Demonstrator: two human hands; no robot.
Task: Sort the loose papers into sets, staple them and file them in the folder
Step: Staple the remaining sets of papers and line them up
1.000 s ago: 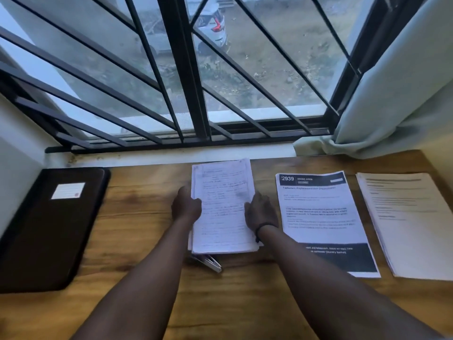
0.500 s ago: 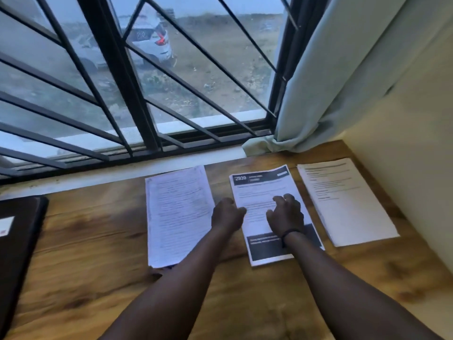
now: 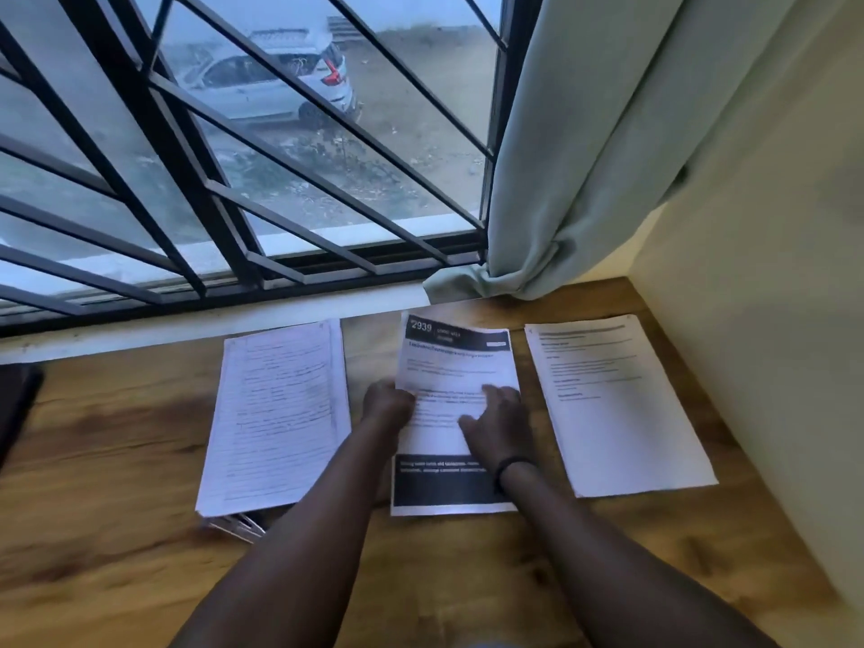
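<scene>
Three paper sets lie side by side on the wooden desk (image 3: 117, 554). The handwritten set (image 3: 276, 413) is on the left. The middle set (image 3: 456, 362) has a black "2939" header, and the plain printed set (image 3: 617, 404) is on the right. My left hand (image 3: 388, 406) curls round the left edge of the middle set's top sheets, which sit skewed over the sheet below. My right hand (image 3: 500, 425) rests flat on the same set with its fingers spread. A metal stapler (image 3: 236, 526) pokes out from under the handwritten set's near edge. The dark folder (image 3: 14, 404) shows only at the far left edge.
A barred window (image 3: 234, 203) runs along the back of the desk. A pale curtain (image 3: 584, 156) hangs at the back right, its hem on the desk. A cream wall (image 3: 771, 367) closes the right side.
Both hands moved right from the handwritten set onto the "2939" set. Its top sheets are now skewed and raised at the left edge. The view swung right, pushing the folder almost out of frame.
</scene>
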